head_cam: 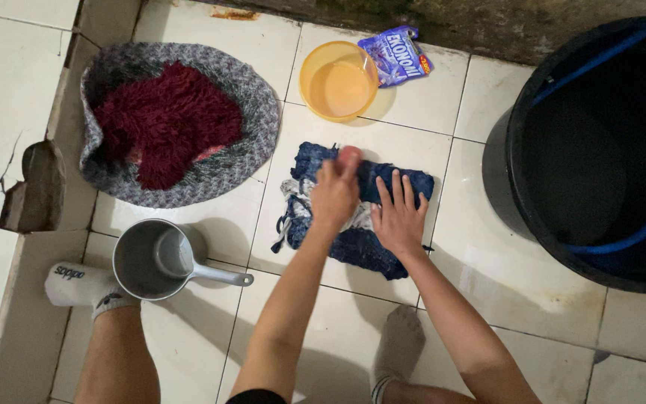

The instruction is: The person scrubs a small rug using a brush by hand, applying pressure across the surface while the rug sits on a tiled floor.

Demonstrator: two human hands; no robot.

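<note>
Two hands work a dark blue cloth (360,217) on the tiled floor (532,299): left hand (336,191) curled shut, gripping it; right hand (399,217) flat, fingers (396,188) spread. A crumpled purple sachet (396,55) lies behind a yellow bowl (338,81). Black bucket (600,150) crowds the right; grey dipper (160,259) left.

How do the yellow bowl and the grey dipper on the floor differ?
The yellow bowl is translucent plastic with no handle; the grey dipper is opaque and has a long handle pointing right. The bowl sits beyond the blue cloth that both hands press; the dipper sits to its left, by a socked foot. Both are round, upright and open-topped.
</note>
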